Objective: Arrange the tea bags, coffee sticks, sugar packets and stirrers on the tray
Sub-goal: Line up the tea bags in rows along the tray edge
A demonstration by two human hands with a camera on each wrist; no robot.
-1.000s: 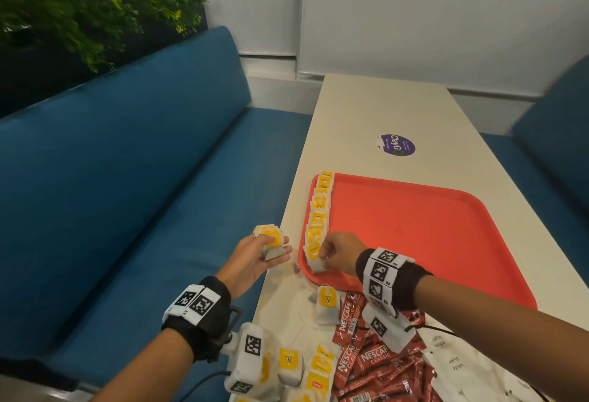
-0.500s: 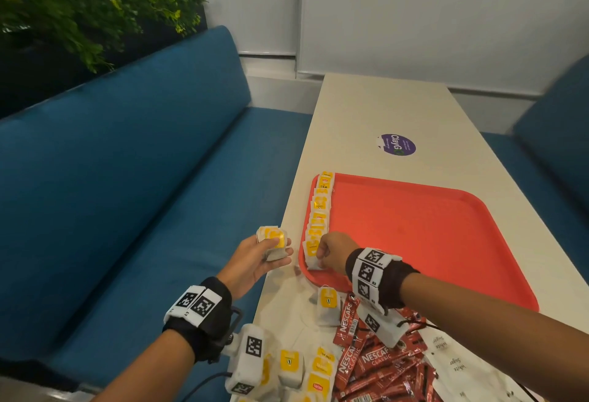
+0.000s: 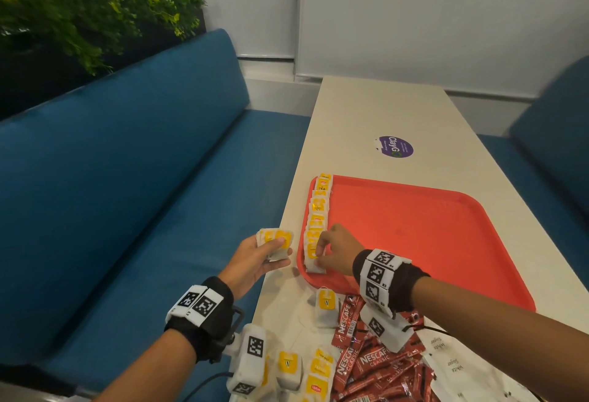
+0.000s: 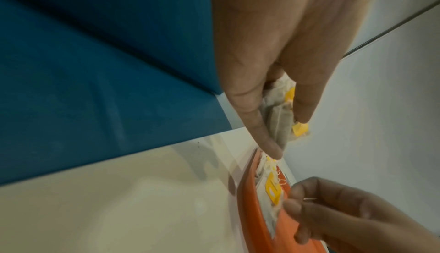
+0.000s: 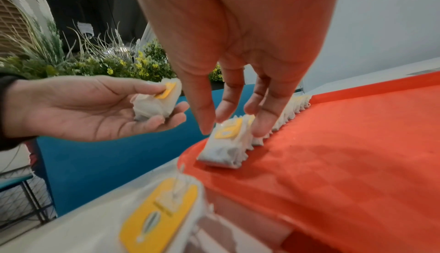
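A red tray (image 3: 430, 242) lies on the table with a row of yellow-tagged tea bags (image 3: 318, 210) standing along its left rim. My right hand (image 3: 318, 253) is at the near end of that row, thumb and fingers pinching the nearest tea bag (image 5: 223, 148) from above. My left hand (image 3: 283, 251) hovers just left of the tray, palm up. It holds a small stack of tea bags (image 3: 274, 237) under its thumb. In the left wrist view the held tea bags (image 4: 278, 117) sit between thumb and fingers above the tray's rim (image 4: 250, 210).
Loose tea bags (image 3: 325, 306) lie on the table by my wrists. To their right are a pile of red coffee sticks (image 3: 366, 366) and white sugar packets (image 3: 452, 366). A blue bench (image 3: 127, 210) runs along the left. A purple sticker (image 3: 395, 146) marks the far tabletop.
My right hand has edged slightly left along the near end of the tea bag row. The left hand has stayed in place with its stack.
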